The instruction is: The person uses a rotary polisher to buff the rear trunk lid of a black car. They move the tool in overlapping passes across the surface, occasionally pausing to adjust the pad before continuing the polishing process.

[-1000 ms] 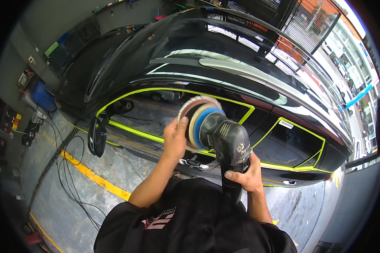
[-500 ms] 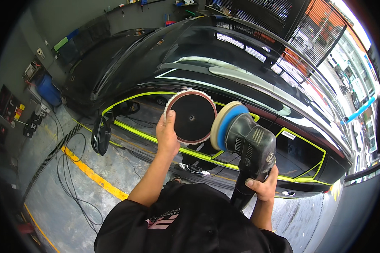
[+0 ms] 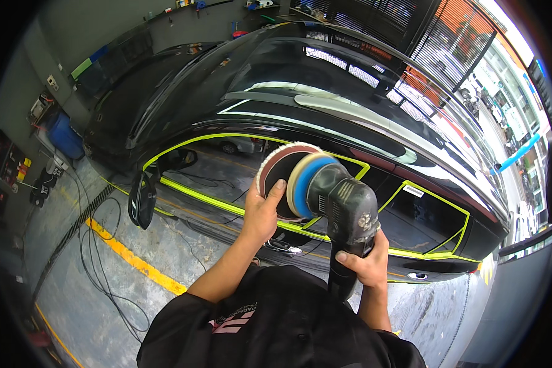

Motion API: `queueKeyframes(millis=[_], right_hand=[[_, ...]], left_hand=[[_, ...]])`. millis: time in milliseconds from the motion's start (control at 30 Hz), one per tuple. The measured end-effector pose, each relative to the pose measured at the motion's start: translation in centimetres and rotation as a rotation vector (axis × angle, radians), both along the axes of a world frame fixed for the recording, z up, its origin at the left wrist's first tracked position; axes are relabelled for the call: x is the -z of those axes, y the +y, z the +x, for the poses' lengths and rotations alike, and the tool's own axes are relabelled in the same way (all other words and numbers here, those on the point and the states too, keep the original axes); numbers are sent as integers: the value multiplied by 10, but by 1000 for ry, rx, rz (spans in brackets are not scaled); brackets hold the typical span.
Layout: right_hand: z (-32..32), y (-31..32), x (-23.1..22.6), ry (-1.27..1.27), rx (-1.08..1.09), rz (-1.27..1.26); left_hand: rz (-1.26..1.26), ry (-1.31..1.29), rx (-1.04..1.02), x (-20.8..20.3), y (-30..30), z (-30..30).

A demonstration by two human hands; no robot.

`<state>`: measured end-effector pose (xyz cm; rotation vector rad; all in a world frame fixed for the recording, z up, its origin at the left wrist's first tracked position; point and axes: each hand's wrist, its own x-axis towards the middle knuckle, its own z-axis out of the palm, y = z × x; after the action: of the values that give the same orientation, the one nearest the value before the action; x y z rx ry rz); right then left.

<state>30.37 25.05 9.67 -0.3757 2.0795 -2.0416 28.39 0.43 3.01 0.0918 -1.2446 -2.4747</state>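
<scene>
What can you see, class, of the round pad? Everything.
The round pad has a fluffy white edge, reddish-brown ring and black centre. The left hand grips its rim, thumb on the black face. It tilts in front of the car, facing the blue-and-cream disc of the polisher; whether they touch is unclear.

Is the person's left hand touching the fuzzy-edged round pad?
Touching: the head view shows the left hand gripping the round pad, thumb across its black face.

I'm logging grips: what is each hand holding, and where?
The left hand holds the round pad by its edge, thumb on its dark face; the right hand grips the polisher by its black handle.
</scene>
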Motion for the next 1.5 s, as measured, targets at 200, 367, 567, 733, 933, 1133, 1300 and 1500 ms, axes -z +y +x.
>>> queueKeyframes(millis=[200,367,567,733,933,1133,1300,1500], right_hand=[[-4,6,16,-75,4,-45],[-2,14,1,-17,56,-94],[-1,8,-7,-11,15,1],[-3,2,-3,-6,-27,51],[-6,3,0,-49,-48,13],[-3,4,2,-78,-41,-84],[-2,6,-14,-16,-14,-46],[-2,2,-11,9,-20,34]], left_hand=[[81,-86,-59,23,-2,-4],[248,-179,-116,37,-40,-14],[351,-122,180,2,-13,-8],[158,90,265,-23,10,-6],[112,120,215,-32,16,-2],[324,-137,146,9,0,-11],[451,-180,127,26,-15,-14],[270,39,265,-5,4,-9]])
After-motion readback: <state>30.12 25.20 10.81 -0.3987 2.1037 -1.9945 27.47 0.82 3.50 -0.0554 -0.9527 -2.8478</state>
